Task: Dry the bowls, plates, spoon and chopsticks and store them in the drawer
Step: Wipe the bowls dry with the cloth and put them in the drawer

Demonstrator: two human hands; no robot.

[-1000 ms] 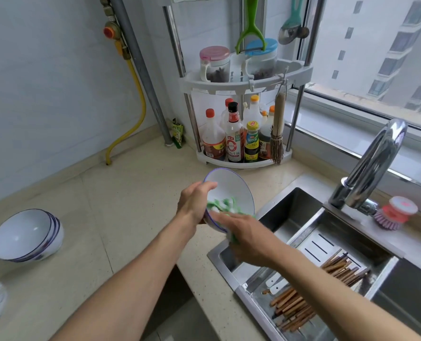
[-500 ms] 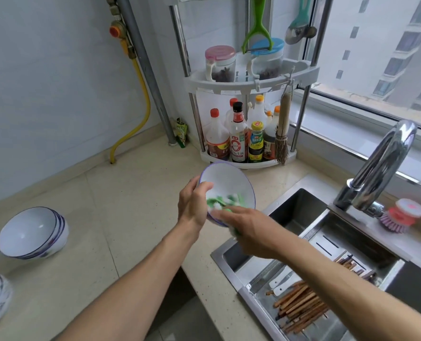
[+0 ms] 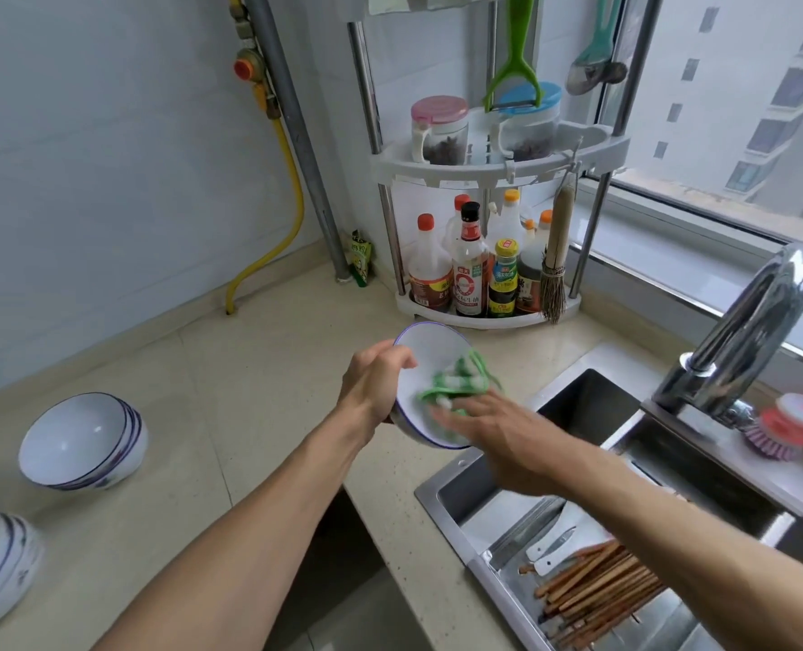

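Head view: over the beige table [image 3: 258, 368], the left hand [image 3: 376, 382] grips a tilted bowl [image 3: 430, 364] by its rim; the right hand [image 3: 498, 439] (blurred) presses a green cloth [image 3: 456, 382] inside. Chopsticks [image 3: 597, 589] lie in the sink [image 3: 451, 491]; a bottle rack [image 3: 484, 317] fills the window corner.

Open tabletop: a wide bare stretch of the tabletop [image 3: 258, 368] is left free between the wall and the sink.
Left edge: passage is narrowed by a tilted bowl [image 3: 82, 441] and a second bowl stack [image 3: 0, 563] at the frame corner.
Back corner: the way is blocked by the corner rack [image 3: 489, 317] with its bottles [image 3: 467, 270] and a hanging brush [image 3: 554, 265].
Right side: room over the sink [image 3: 592, 406] is taken by the faucet [image 3: 747, 331]; a dish brush [image 3: 787, 427] is set just beside it.
Sink tray: the tray is filled by chopsticks [image 3: 597, 589].
Middle: the space above the sink's near corner is occupied by both hands and a held bowl [image 3: 430, 350].
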